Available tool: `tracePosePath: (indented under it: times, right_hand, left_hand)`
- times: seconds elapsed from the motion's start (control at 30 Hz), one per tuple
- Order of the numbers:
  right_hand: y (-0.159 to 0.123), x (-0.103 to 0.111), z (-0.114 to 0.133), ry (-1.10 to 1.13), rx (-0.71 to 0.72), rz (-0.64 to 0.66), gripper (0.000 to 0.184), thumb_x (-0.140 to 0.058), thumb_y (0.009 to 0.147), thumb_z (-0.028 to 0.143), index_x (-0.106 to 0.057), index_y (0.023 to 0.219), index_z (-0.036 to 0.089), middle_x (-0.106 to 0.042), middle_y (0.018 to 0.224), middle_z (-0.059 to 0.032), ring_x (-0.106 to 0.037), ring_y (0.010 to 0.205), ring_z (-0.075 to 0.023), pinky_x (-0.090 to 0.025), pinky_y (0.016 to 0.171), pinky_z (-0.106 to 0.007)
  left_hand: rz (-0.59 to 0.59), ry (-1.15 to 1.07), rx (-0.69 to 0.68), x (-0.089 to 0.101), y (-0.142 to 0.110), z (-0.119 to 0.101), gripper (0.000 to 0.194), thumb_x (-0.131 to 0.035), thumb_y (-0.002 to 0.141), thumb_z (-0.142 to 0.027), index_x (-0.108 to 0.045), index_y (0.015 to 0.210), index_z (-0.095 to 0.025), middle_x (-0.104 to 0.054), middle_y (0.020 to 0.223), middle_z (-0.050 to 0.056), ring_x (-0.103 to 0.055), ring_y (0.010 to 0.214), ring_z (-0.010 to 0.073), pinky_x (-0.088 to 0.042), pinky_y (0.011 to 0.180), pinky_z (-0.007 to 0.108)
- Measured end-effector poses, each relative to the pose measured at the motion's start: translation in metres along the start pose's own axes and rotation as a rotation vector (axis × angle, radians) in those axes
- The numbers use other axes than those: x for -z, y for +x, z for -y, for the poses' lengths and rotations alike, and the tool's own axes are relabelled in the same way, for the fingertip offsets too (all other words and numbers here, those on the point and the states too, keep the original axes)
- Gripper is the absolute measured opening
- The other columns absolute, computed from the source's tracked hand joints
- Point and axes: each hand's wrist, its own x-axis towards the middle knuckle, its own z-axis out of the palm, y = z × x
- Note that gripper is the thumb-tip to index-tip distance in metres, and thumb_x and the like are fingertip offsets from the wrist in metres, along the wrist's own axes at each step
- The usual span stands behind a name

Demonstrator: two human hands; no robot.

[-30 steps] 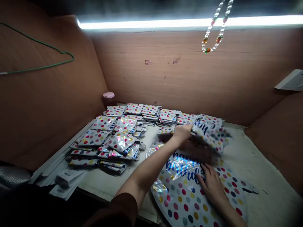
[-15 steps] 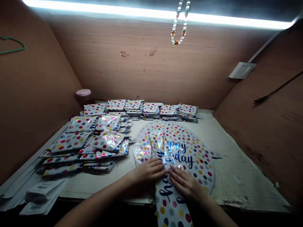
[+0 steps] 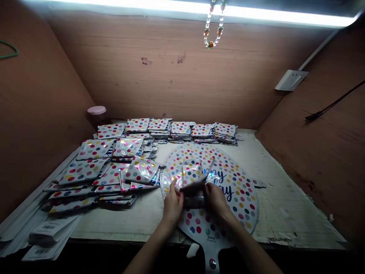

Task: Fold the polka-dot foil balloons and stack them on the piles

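Polka-dot foil balloon (image 3: 238, 199) lies flat on the surface (image 3: 285, 217) beneath my hands, its blue script reading "…ppy" and "…day". My left hand (image 3: 172, 205) and right hand (image 3: 216, 199) are closed, pinching a folded foil piece (image 3: 194, 189) between them. I'd press that crease flat and square. Stacks of foil packets (image 3: 125, 163) sit beyond my left hand; small print near the balloon's neck is unreadable.
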Motion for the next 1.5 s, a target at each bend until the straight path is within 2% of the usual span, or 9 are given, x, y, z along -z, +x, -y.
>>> tracePosePath:
  times: [0.27, 0.37, 0.53, 0.8, 0.97, 1.03, 1.17, 1.33, 1.5]
  right_hand:
    - [0.014, -0.011, 0.004, -0.07, -0.447, 0.005, 0.032, -0.038, 0.096, 0.034, -0.065, 0.09, 0.019, -0.069, 0.08, -0.0102, -0.066, 0.071, -0.0198, -0.045, 0.058, -0.026]
    - [0.015, -0.014, 0.007, -0.088, -0.543, 0.013, 0.034, -0.033, 0.096, 0.032, -0.063, 0.087, 0.018, -0.069, 0.075, -0.0094, -0.065, 0.066, -0.019, -0.042, 0.054, -0.025]
    - [0.008, -0.013, 0.012, -0.14, -0.58, 0.018, 0.03, -0.034, 0.095, 0.029, -0.062, 0.095, 0.018, -0.069, 0.079, -0.01, -0.066, 0.072, -0.0209, -0.045, 0.061, -0.028]
    - [-0.041, -0.007, -0.005, -0.272, 0.362, -0.115, 0.054, -0.052, 0.078, 0.017, -0.05, 0.132, 0.013, -0.045, 0.142, -0.0146, -0.037, 0.133, -0.0324, -0.032, 0.109, -0.054]
    - [-0.043, -0.008, -0.014, -0.115, 0.474, -0.23, 0.045, -0.038, 0.081, 0.004, -0.058, 0.122, 0.008, -0.06, 0.126, -0.0163, -0.045, 0.129, -0.0257, -0.043, 0.105, -0.045]
    - [-0.054, 0.001, -0.015, 0.051, 0.467, -0.12, 0.039, -0.045, 0.084, 0.012, -0.059, 0.12, 0.014, -0.06, 0.127, -0.0144, -0.046, 0.129, -0.0246, -0.043, 0.104, -0.043]
    - [-0.072, 0.016, -0.019, 0.309, 0.38, 0.19, 0.069, -0.07, 0.072, 0.039, -0.047, 0.134, 0.018, -0.047, 0.141, -0.015, -0.037, 0.134, -0.0313, -0.036, 0.108, -0.048]
    - [-0.04, 0.003, -0.027, 0.637, -0.144, -0.04, 0.038, -0.043, 0.09, 0.042, -0.063, 0.107, 0.016, -0.07, 0.103, -0.0114, -0.066, 0.096, -0.0255, -0.055, 0.082, -0.038]
    - [0.003, -0.002, -0.023, 0.41, -0.454, -0.061, 0.033, -0.043, 0.088, 0.04, -0.065, 0.09, 0.017, -0.069, 0.075, -0.0054, -0.066, 0.073, -0.0228, -0.054, 0.063, -0.031]
  left_hand:
    - [-0.069, 0.097, -0.085, -0.007, -0.015, 0.004, 0.068, -0.047, 0.089, -0.021, -0.01, 0.146, -0.021, -0.056, 0.085, 0.001, -0.062, 0.067, 0.0161, -0.052, 0.064, 0.029]
    - [-0.145, 0.35, -0.189, -0.009, -0.015, -0.006, 0.061, -0.045, 0.089, -0.015, -0.023, 0.144, -0.022, -0.055, 0.113, 0.012, -0.063, 0.088, 0.0223, -0.053, 0.076, 0.038]
    - [0.162, 0.641, -0.531, -0.02, 0.012, -0.014, 0.046, -0.05, 0.089, -0.03, -0.046, 0.135, -0.022, -0.041, 0.143, 0.011, -0.028, 0.137, 0.0322, -0.022, 0.112, 0.052]
    - [0.34, 0.646, -0.536, -0.018, 0.031, 0.001, 0.07, -0.045, 0.085, -0.063, -0.026, 0.146, -0.033, -0.004, 0.158, 0.008, 0.003, 0.142, 0.0396, -0.002, 0.11, 0.062]
    - [0.728, 0.482, -0.724, 0.021, 0.028, -0.003, 0.11, -0.063, 0.066, -0.071, -0.011, 0.15, -0.023, -0.013, 0.155, 0.016, -0.007, 0.142, 0.0379, -0.002, 0.109, 0.063]
    - [0.759, 0.374, -0.748, 0.032, 0.019, 0.005, 0.095, -0.067, 0.07, -0.059, -0.022, 0.148, -0.027, -0.027, 0.152, 0.013, -0.019, 0.141, 0.0341, -0.006, 0.111, 0.059]
    - [0.585, 0.178, -0.574, 0.03, -0.002, 0.018, 0.033, -0.048, 0.087, -0.024, -0.062, 0.116, -0.028, -0.061, 0.127, 0.005, -0.052, 0.123, 0.0221, -0.024, 0.111, 0.045]
    - [0.265, 0.154, -0.197, 0.01, -0.008, 0.005, 0.027, -0.04, 0.092, -0.026, -0.064, 0.103, -0.021, -0.07, 0.086, 0.005, -0.065, 0.08, 0.0203, -0.05, 0.075, 0.032]
    - [-0.037, 0.382, -0.307, -0.013, -0.004, -0.016, 0.046, -0.04, 0.093, -0.022, -0.039, 0.139, -0.021, -0.054, 0.131, 0.012, -0.051, 0.119, 0.0263, -0.04, 0.101, 0.046]
